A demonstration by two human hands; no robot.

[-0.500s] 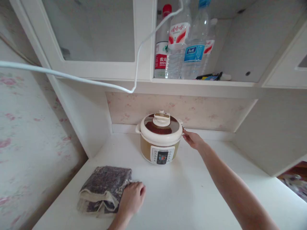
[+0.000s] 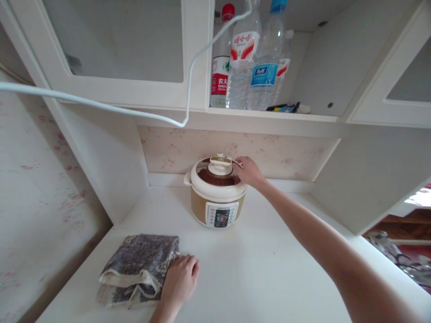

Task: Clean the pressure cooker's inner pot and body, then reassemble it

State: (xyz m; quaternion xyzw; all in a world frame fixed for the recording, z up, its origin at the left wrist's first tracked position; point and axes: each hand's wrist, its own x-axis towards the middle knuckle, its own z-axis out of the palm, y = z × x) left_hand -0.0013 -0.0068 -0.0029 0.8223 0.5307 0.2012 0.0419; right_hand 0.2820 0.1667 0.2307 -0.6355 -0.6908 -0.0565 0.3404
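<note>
A cream and gold electric pressure cooker (image 2: 198,204) stands toward the back of the white counter, its brown-topped lid (image 2: 215,180) on. My right hand (image 2: 248,171) reaches over the rim at the lid's right rear, fingers bent together. A small whitish bit shows at its fingertips; I cannot tell what it is. My left hand (image 2: 180,276) rests on the counter with curled fingers, against the right edge of a folded grey-purple cloth (image 2: 144,255) with a pale trim. Nothing shows in that hand.
A white cable (image 2: 134,111) hangs across the view before the cabinet. Several clear plastic bottles (image 2: 243,67) stand in the open cabinet above the cooker, with small dark items (image 2: 284,107) beside them. Cabinet side panels flank the white counter (image 2: 262,269).
My right hand has moved from the cooker's right side handle up and inward to the lid's right rear. My left hand stays beside the cloth. The camera view has shifted slightly.
</note>
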